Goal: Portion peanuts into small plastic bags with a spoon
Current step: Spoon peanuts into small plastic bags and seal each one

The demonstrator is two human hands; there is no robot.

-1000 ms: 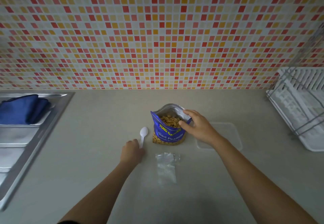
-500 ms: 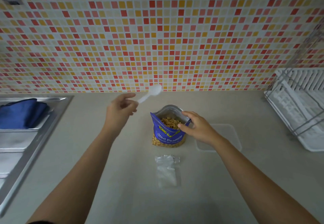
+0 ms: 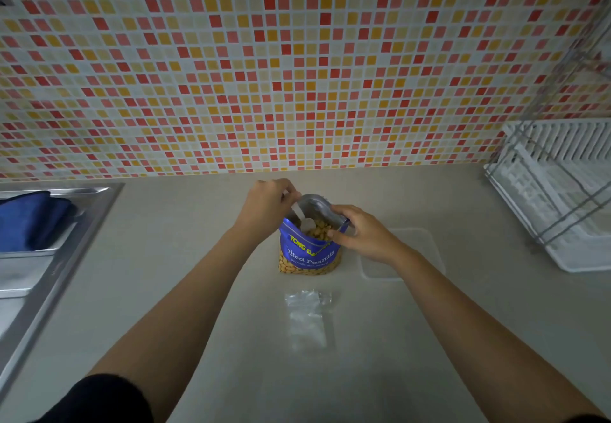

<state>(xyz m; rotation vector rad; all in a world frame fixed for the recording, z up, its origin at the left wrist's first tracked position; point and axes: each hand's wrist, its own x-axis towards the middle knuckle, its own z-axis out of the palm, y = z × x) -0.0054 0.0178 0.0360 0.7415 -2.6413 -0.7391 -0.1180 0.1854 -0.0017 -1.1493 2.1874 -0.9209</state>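
A blue bag of salted peanuts [image 3: 309, 254] stands open on the counter, with peanuts [image 3: 319, 229] showing inside its mouth. My left hand [image 3: 264, 207] holds a white plastic spoon [image 3: 302, 217] by the handle, and the spoon's bowl is inside the bag's opening, on the peanuts. My right hand [image 3: 360, 235] pinches the right rim of the bag and holds it open. A small clear plastic bag [image 3: 307, 318] lies flat on the counter in front of the peanut bag, untouched.
A clear flat plastic lid or tray [image 3: 416, 257] lies right of the peanut bag, partly under my right wrist. A steel sink [image 3: 49, 257] with a blue cloth [image 3: 29, 221] is at left. A white dish rack [image 3: 562, 191] stands at right. The tiled wall [image 3: 297, 75] is behind.
My left hand picked the spoon up from the counter, raised it, then brought it down into the peanut bag's opening. My right hand stayed on the bag's rim.
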